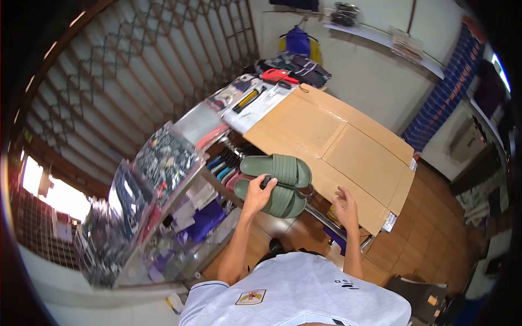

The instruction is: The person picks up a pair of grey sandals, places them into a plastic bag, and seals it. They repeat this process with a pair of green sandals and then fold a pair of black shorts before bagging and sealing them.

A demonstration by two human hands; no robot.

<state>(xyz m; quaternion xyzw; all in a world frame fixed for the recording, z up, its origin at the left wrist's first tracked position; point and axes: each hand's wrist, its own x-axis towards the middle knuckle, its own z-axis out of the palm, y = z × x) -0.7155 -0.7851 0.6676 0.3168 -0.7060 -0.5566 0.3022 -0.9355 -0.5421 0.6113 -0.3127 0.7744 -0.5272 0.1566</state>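
My left hand (260,194) pinching green slides (283,179) near the cardboard (337,141); right hand (346,209) apart — fingers loosely curled, holding nothing

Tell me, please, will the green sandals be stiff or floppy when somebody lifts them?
The green sandals are probably fairly stiff: they do not droop, though only the left hand holds them, at one side. They might tilt or twist against each other, as the right hand gives no support.
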